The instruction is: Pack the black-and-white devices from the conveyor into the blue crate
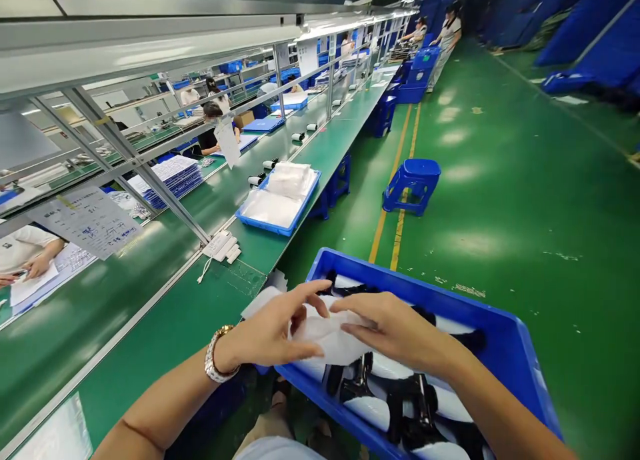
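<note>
Both hands hover over the near left part of a deep blue bin (520, 353). Below and between them is a thin white wrap or bag (343, 347), soft and crumpled; whether anything is inside cannot be made out. My left hand (280, 327), with a metal watch on its wrist, has its thumb and forefinger wide apart at the wrap's left side. My right hand (390, 323) reaches over from the right, thumb and fingers apart, close to the wrap. Several black parts (357, 380) with white-wrapped bodies (370, 410) lie packed in the bin, partly hidden by my right forearm.
Left runs a long green workbench (220, 307) with a metal frame. On it are a blue tray (290, 230) of white bags, small white blocks (223, 247) and black-and-white parts (270, 164). A blue stool (415, 183) stands on the green floor. Other people work beyond the frame.
</note>
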`<state>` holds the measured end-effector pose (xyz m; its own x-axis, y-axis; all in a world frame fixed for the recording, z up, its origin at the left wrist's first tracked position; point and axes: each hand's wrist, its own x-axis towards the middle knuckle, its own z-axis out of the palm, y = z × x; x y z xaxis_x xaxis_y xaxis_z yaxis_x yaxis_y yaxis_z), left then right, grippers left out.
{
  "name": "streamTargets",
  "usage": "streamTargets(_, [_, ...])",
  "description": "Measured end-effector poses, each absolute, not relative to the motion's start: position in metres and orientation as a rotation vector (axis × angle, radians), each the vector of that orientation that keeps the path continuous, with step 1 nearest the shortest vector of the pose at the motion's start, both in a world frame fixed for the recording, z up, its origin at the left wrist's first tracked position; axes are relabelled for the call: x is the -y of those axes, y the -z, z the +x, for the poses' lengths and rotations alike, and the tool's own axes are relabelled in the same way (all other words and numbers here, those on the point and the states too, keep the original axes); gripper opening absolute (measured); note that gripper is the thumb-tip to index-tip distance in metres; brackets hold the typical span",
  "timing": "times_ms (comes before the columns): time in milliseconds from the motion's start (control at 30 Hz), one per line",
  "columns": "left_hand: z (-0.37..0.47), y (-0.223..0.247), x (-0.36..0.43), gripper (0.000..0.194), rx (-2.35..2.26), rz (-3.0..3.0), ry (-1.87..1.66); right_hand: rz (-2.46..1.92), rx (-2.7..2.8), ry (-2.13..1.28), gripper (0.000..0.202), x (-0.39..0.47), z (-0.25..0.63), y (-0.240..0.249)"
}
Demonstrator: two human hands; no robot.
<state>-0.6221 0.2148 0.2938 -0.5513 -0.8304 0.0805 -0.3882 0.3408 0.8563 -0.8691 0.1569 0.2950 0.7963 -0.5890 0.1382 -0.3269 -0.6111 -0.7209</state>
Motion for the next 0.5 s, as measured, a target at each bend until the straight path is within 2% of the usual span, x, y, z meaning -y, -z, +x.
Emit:
streamTargets(33, [-0.625,-0.282,-0.212,0.087,2.110,1.117,1.126,-2.270,-0.736,0.524,0.030,-0.156,-0.881,-0.290])
streamTargets(67, [-0.628,-0.270,-0.208,0.080,2.152,1.160,1.083,-2.260,-0.806,0.599,0.026,-0.156,-0.893,-0.286])
streamTargets(167, [-0.635,-0.253,-0.188,0.013,2.225,1.252,0.854,-2.192,-0.987,0.822,0.022,-0.163,-0.925,-0.278])
streamTargets(233, [-0.637,-0.269,-0.174,0.010,2.186,1.223,0.789,-2.188,-0.971,0.816,0.019,-0.172,-0.943,-0.280])
streamTargets(400, [-0.644,-0.355,-0.157,0.012,2.235,1.057,0.922,-2.141,-0.855,0.472,0.016,-0.195,-0.964,-0.286])
streamTargets(500, [-0.652,-0.390,-0.153,0.016,2.319,1.043,0.746,-2.112,-0.889,0.281,0.015,-0.196,-0.968,-0.272])
